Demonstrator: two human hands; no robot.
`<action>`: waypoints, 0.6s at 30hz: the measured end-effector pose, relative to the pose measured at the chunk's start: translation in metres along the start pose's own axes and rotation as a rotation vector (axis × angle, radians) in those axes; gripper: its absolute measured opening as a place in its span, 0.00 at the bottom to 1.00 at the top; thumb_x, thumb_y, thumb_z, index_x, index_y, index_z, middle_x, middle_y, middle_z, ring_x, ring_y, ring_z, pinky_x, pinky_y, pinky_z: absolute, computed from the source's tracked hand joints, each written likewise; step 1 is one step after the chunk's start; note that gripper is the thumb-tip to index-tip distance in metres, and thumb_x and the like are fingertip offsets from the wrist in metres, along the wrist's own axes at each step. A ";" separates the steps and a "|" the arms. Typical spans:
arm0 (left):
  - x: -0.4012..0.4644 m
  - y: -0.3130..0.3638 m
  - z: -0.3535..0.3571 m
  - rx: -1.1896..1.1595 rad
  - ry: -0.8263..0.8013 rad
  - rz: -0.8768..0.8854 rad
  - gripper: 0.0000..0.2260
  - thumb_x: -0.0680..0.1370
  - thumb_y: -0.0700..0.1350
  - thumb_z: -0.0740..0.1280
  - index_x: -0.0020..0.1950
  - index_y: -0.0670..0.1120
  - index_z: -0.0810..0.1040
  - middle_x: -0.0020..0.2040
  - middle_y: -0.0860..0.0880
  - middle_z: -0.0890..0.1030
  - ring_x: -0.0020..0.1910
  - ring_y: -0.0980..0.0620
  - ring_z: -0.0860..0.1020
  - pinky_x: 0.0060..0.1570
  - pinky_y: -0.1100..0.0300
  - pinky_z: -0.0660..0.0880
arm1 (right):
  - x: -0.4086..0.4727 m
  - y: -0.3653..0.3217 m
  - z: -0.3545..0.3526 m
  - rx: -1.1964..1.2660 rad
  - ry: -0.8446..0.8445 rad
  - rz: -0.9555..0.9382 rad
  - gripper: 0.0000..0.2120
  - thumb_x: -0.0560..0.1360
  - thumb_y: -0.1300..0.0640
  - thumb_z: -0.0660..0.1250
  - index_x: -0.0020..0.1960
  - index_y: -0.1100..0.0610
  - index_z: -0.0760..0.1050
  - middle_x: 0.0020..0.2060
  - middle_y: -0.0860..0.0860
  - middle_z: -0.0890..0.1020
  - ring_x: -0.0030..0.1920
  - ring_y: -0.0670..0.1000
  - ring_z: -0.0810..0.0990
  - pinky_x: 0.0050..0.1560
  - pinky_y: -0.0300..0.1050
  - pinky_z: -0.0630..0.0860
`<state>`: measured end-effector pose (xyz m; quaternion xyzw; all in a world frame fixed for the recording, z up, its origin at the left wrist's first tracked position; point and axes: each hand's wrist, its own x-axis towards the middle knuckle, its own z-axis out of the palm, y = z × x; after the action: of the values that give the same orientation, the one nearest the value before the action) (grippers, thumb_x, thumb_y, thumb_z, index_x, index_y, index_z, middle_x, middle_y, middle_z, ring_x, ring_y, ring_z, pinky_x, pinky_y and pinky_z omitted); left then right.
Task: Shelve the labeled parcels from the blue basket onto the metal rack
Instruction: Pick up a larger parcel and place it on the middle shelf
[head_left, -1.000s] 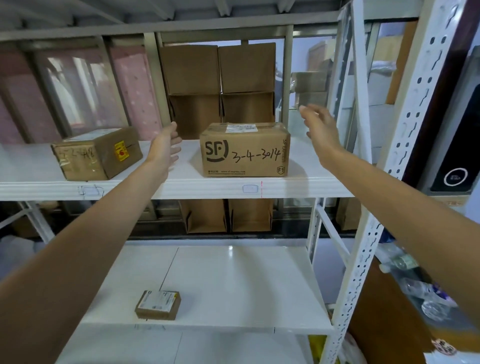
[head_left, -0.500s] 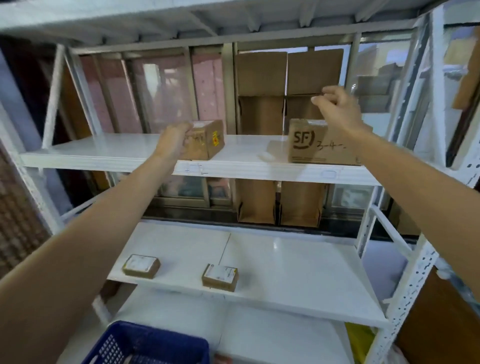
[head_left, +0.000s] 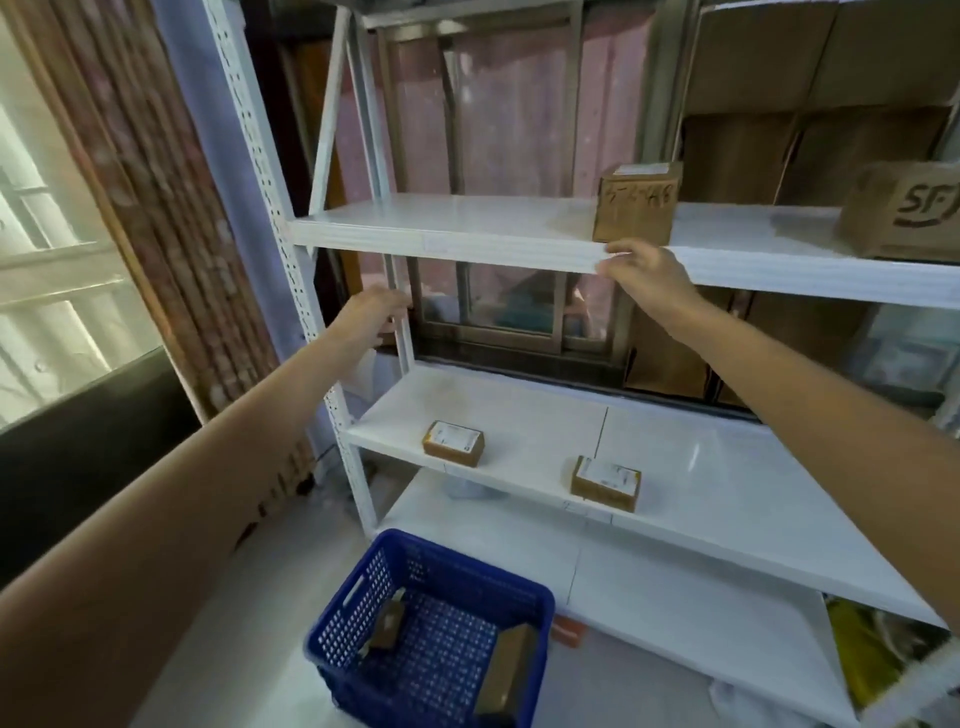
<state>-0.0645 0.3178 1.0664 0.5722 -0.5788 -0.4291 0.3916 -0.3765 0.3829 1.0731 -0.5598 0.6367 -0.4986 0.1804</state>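
Both hands were raised and empty. Her-or-his left hand (head_left: 371, 314) hung loosely curled in the open bay beneath the upper shelf (head_left: 447, 236), in front of a thin white brace; whether it touched the brace could not be told. Just below a brown cardboard box (head_left: 638, 203) with handwriting on its face, the right hand (head_left: 644, 278) rested its fingertips (head_left: 610, 248) on the upper shelf's front edge, fingers loose, gripping nothing.

Down on the floor stood the blue basket (head_left: 436, 631), a rectangular plastic crate with perforated walls and a slot handle. Two brown parcels lay in it: a small one (head_left: 387, 626) leaning at the left, a longer flat one (head_left: 506, 670) along the right wall.

On the smooth white middle shelf (head_left: 701, 467) of the metal rack (head_left: 249, 135) sat two small flat labeled parcels (head_left: 453, 442), well apart. A larger carton (head_left: 906, 210) marked SF stood at the far right of the upper shelf.
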 end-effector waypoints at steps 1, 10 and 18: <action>0.010 -0.010 -0.009 -0.007 0.014 -0.033 0.10 0.80 0.48 0.62 0.58 0.45 0.74 0.54 0.48 0.76 0.43 0.52 0.75 0.54 0.56 0.71 | 0.001 0.003 0.019 -0.007 -0.031 0.006 0.18 0.75 0.49 0.70 0.63 0.51 0.75 0.56 0.48 0.80 0.55 0.48 0.78 0.47 0.36 0.72; 0.111 -0.098 -0.064 0.079 -0.039 -0.093 0.08 0.79 0.49 0.64 0.53 0.46 0.76 0.49 0.49 0.78 0.42 0.53 0.75 0.37 0.62 0.70 | 0.033 0.046 0.168 -0.058 -0.236 0.102 0.20 0.75 0.48 0.70 0.65 0.53 0.74 0.57 0.50 0.79 0.57 0.50 0.77 0.60 0.45 0.74; 0.211 -0.195 -0.068 0.158 -0.241 -0.114 0.09 0.79 0.47 0.63 0.55 0.44 0.75 0.55 0.45 0.76 0.53 0.47 0.75 0.49 0.55 0.70 | 0.070 0.102 0.287 -0.112 -0.243 0.262 0.19 0.73 0.47 0.71 0.62 0.50 0.76 0.54 0.49 0.81 0.52 0.48 0.78 0.46 0.38 0.71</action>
<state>0.0551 0.1081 0.8963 0.5775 -0.6203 -0.4692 0.2480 -0.2265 0.1836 0.8851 -0.5372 0.7046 -0.3634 0.2879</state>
